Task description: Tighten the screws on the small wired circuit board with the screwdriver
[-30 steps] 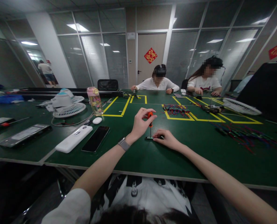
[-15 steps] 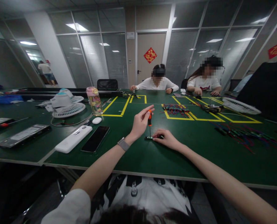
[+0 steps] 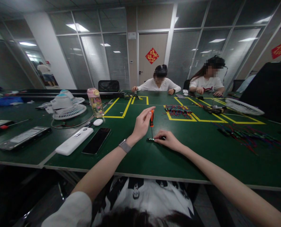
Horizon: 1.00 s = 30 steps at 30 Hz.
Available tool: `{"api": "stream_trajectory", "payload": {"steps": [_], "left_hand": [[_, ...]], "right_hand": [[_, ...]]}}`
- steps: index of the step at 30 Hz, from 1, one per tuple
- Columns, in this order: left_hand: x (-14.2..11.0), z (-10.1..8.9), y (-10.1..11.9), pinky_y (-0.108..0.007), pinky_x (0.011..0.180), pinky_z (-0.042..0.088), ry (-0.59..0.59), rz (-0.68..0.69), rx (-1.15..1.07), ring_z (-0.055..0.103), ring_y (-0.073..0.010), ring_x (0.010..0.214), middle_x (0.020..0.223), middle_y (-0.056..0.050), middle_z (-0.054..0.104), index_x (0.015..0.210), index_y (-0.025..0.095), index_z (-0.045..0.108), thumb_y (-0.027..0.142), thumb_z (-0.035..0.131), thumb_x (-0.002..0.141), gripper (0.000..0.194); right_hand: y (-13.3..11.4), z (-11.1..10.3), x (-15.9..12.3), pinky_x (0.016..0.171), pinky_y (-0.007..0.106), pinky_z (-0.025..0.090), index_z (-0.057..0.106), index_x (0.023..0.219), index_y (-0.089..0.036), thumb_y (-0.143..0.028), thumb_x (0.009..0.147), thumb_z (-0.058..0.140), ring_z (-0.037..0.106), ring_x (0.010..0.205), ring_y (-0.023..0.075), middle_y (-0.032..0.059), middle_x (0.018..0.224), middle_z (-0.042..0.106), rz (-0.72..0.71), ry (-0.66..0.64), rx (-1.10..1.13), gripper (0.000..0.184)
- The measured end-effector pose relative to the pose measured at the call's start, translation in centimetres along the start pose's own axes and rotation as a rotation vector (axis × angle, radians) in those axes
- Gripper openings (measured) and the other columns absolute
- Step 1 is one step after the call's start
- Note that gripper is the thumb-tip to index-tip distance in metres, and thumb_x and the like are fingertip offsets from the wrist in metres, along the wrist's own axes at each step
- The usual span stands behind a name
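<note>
My left hand [image 3: 142, 124] is closed around the orange and black handle of a screwdriver [image 3: 152, 121]. The screwdriver stands upright, its thin shaft reaching down to a small green circuit board [image 3: 150, 139] on the table. At the board's right end, the fingertips of my right hand [image 3: 167, 140] pinch its edge. Something dark shows under the right fingers, too covered to make out. The contact between the screwdriver's tip and the board is too small to see clearly.
Left of my hands lie a black phone [image 3: 96, 141], a white power bank [image 3: 74, 141] and a drinking bottle [image 3: 96, 102]. Wired boards [image 3: 178, 111] sit inside yellow tape at the right, with more wired boards [image 3: 251, 137] nearer me. Two people sit across the green table [image 3: 131, 160].
Both hands, the screwdriver and the board keep nearly the same place. Across the table, the right-hand person's hand has lifted slightly.
</note>
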State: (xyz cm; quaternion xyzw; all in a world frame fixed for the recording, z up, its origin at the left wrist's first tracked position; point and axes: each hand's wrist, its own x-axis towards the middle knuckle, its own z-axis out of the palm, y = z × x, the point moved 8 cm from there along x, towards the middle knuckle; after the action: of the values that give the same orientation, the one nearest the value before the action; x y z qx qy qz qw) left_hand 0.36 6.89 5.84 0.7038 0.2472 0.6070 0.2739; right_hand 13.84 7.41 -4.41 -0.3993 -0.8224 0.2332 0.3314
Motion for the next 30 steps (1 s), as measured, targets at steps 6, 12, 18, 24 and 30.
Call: {"api": "stream_trajectory", "payload": {"steps": [6,12,18,24,30], "left_hand": [[-0.3,0.5,-0.2,-0.033,0.092,0.053,0.002,-0.036,-0.166,0.064,-0.0204,0.109,0.124,-0.01,0.062,0.117,0.019,0.062,0.032,0.05,0.094,0.029],[-0.9,-0.5,1.0,-0.024,0.077,0.052,0.14,0.065,0.05,0.063,-0.0144,0.088,0.097,-0.005,0.064,0.1,0.02,0.068,0.028,0.064,0.086,0.017],[-0.8,-0.1,0.9,-0.026,0.083,0.05,0.074,0.08,0.095,0.061,-0.0144,0.095,0.106,-0.006,0.062,0.112,0.022,0.065,0.03,0.047,0.096,0.026],[-0.4,0.9,0.1,-0.033,0.096,0.05,-0.037,0.05,-0.047,0.059,-0.0207,0.115,0.136,-0.008,0.052,0.121,0.024,0.058,0.032,0.042,0.097,0.03],[-0.5,1.1,-0.3,-0.026,0.076,0.056,-0.037,0.002,-0.085,0.067,-0.0146,0.087,0.113,-0.007,0.061,0.115,0.021,0.058,0.028,0.051,0.093,0.024]], "right_hand": [[0.0,0.1,0.0,0.068,0.03,0.048,0.076,0.088,-0.018,-0.029,0.08,0.068,0.059,0.071,0.0164,0.0046,0.08,0.064,0.001,0.002,-0.01,0.016],[0.1,0.2,0.0,0.068,0.029,0.048,0.076,0.088,-0.017,-0.026,0.079,0.07,0.06,0.071,0.0168,0.0046,0.079,0.063,-0.011,0.01,-0.014,0.015],[0.1,0.1,0.0,0.068,0.029,0.048,0.076,0.088,-0.017,-0.027,0.08,0.069,0.06,0.072,0.0164,0.0052,0.08,0.064,-0.018,0.011,-0.017,0.015],[-0.1,0.1,0.0,0.068,0.029,0.048,0.077,0.088,-0.018,-0.031,0.081,0.069,0.061,0.072,0.0169,0.0052,0.08,0.064,-0.036,0.006,-0.015,0.017],[0.1,0.1,0.0,0.069,0.03,0.049,0.077,0.088,-0.018,-0.032,0.081,0.069,0.061,0.072,0.0174,0.0054,0.081,0.064,-0.027,0.011,-0.009,0.017]]}}
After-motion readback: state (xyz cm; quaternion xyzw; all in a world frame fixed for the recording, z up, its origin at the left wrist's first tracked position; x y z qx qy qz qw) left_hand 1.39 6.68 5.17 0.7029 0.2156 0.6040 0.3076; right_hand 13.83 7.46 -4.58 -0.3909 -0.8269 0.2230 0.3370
